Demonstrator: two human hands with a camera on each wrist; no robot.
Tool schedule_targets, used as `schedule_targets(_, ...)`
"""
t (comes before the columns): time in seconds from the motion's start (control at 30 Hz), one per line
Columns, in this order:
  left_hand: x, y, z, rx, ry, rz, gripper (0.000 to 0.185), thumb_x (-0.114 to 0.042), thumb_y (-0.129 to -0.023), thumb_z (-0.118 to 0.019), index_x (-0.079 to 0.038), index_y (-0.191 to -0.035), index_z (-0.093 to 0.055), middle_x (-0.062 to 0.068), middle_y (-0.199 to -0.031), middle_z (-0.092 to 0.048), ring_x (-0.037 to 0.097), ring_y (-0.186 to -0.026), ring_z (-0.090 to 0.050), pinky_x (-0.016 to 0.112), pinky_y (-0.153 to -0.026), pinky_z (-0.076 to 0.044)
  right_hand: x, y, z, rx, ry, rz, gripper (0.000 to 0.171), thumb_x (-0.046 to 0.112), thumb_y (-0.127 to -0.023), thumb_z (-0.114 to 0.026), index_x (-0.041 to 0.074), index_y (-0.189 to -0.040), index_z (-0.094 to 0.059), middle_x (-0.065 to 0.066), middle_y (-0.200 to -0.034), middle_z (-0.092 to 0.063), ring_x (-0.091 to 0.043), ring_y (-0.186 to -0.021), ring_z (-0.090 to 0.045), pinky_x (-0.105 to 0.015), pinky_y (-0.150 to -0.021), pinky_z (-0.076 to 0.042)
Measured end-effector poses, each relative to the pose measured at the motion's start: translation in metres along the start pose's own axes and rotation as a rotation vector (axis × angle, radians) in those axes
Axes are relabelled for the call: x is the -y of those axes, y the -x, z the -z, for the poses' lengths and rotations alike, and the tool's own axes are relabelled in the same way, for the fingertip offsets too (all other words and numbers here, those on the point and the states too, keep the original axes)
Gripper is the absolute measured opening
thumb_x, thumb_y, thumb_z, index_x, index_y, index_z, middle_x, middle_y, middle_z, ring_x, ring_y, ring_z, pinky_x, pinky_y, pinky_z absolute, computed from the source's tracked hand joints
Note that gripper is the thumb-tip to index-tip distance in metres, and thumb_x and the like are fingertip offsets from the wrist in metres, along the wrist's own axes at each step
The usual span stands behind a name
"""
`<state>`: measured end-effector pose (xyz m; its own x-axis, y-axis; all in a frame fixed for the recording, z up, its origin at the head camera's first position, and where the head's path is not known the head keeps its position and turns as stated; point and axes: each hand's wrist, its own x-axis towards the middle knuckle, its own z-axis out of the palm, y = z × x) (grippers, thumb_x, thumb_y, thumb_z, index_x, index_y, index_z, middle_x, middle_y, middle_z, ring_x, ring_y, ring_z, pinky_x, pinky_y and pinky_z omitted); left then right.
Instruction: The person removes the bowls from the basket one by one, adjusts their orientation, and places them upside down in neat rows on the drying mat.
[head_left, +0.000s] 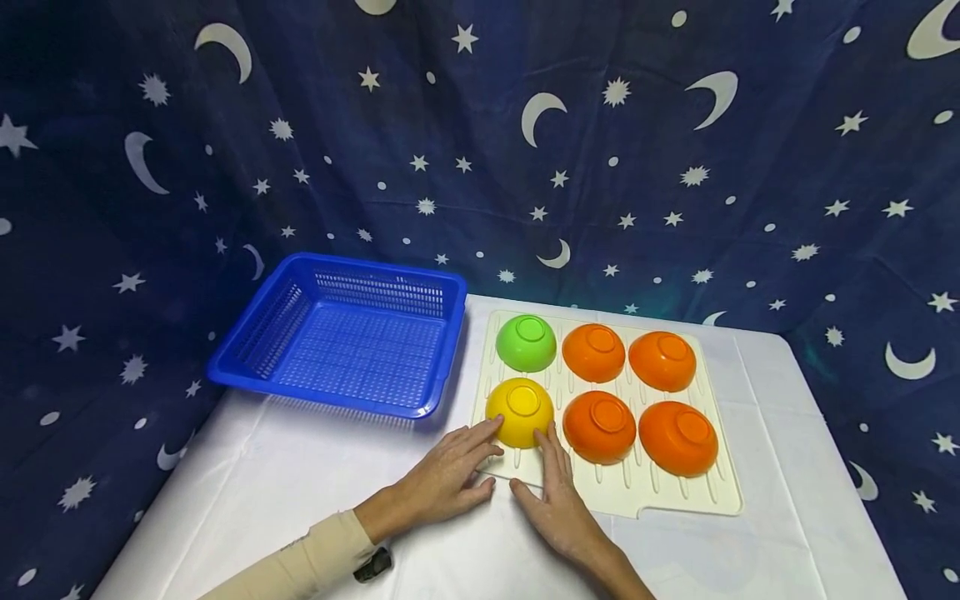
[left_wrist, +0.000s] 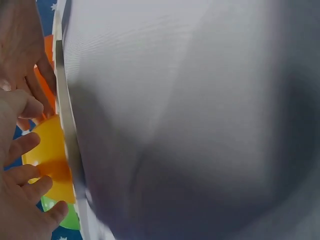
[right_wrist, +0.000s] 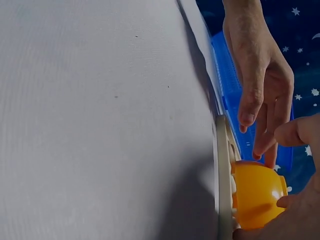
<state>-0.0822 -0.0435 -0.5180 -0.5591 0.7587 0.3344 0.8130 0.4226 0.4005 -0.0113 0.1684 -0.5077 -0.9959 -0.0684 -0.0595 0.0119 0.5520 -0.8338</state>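
Note:
A yellow bowl [head_left: 520,412] lies upside down on the cream draining board [head_left: 615,498], at its front left. My left hand [head_left: 450,475] reaches the bowl's left side, fingers loosely spread and a fingertip at the rim. On the opposite side my right hand [head_left: 557,504] touches the bowl with its fingertips, thumb held apart. The left wrist view has the yellow bowl [left_wrist: 52,160] beside the left hand's relaxed fingers. In the right wrist view the bowl [right_wrist: 257,192] stands between both hands, rim down on the board.
Behind the yellow bowl is an upturned green bowl [head_left: 527,343]. Several orange bowls [head_left: 600,427] sit upside down on the board's right part. A blue plastic basket [head_left: 360,346] stands left of the board on the white-covered table [head_left: 300,500]. A starry dark blue curtain [head_left: 480,125] hangs behind.

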Motion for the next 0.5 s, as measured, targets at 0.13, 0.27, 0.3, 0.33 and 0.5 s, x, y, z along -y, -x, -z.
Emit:
schedule_targets(0.13, -0.0025, 0.0001, -0.0015, -0.011, -0.104, -0.016, 0.032, -0.027, -0.090, -0.071, -0.011, -0.118, -0.067, 0.018, -0.151, -0.047, 0.031, -0.141, -0.041, 0.059, -0.110, -0.034, -0.0002, 0.0026, -0.0032, 0.005, 0.141, 0.028, 0.081, 0.028, -0.097, -0.065, -0.003, -0.158, -0.022, -0.025, -0.166, -0.001, -0.042, -0.151, -0.006, -0.065, -0.114, -0.020)
schedule_targets(0.27, -0.0050, -0.0028, -0.0014, -0.020, -0.205, -0.063, 0.025, -0.028, -0.090, -0.070, -0.013, -0.110, -0.069, 0.019, -0.145, -0.054, 0.033, -0.137, -0.045, 0.062, -0.108, -0.035, -0.0004, 0.0049, -0.0058, -0.005, 0.289, 0.058, 0.086, 0.028, -0.096, -0.066, -0.007, -0.158, -0.019, -0.027, -0.165, -0.005, -0.041, -0.151, -0.013, -0.062, -0.114, -0.024)
schedule_targets(0.3, -0.0050, -0.0037, -0.0014, -0.026, -0.214, -0.069, 0.023, -0.028, -0.090, -0.070, -0.013, -0.109, -0.070, 0.020, -0.144, -0.055, 0.033, -0.136, -0.045, 0.061, -0.107, -0.036, -0.0001, 0.0050, -0.0057, -0.013, 0.309, 0.072, 0.087, 0.027, -0.095, -0.067, -0.008, -0.157, -0.018, -0.028, -0.165, -0.006, -0.042, -0.150, -0.015, -0.062, -0.115, -0.023)
schedule_targets(0.33, -0.0049, -0.0046, -0.0013, -0.032, -0.220, -0.072, 0.022, -0.028, -0.090, -0.070, -0.013, -0.108, -0.071, 0.019, -0.143, -0.056, 0.033, -0.136, -0.046, 0.061, -0.107, -0.036, -0.0001, 0.0050, -0.0054, -0.020, 0.325, 0.085, 0.088, 0.027, -0.095, -0.068, -0.009, -0.157, -0.017, -0.029, -0.164, -0.007, -0.043, -0.150, -0.016, -0.062, -0.115, -0.021)
schedule_targets(0.5, -0.0024, -0.0072, -0.0037, -0.056, -0.206, -0.067, 0.016, -0.026, -0.089, -0.072, -0.015, -0.101, -0.072, 0.019, -0.143, -0.056, 0.033, -0.136, -0.046, 0.060, -0.107, -0.037, -0.0016, 0.0041, -0.0033, -0.026, 0.404, 0.130, 0.092, 0.029, -0.093, -0.068, -0.012, -0.156, -0.014, -0.030, -0.164, -0.008, -0.045, -0.148, -0.020, -0.065, -0.114, -0.017)
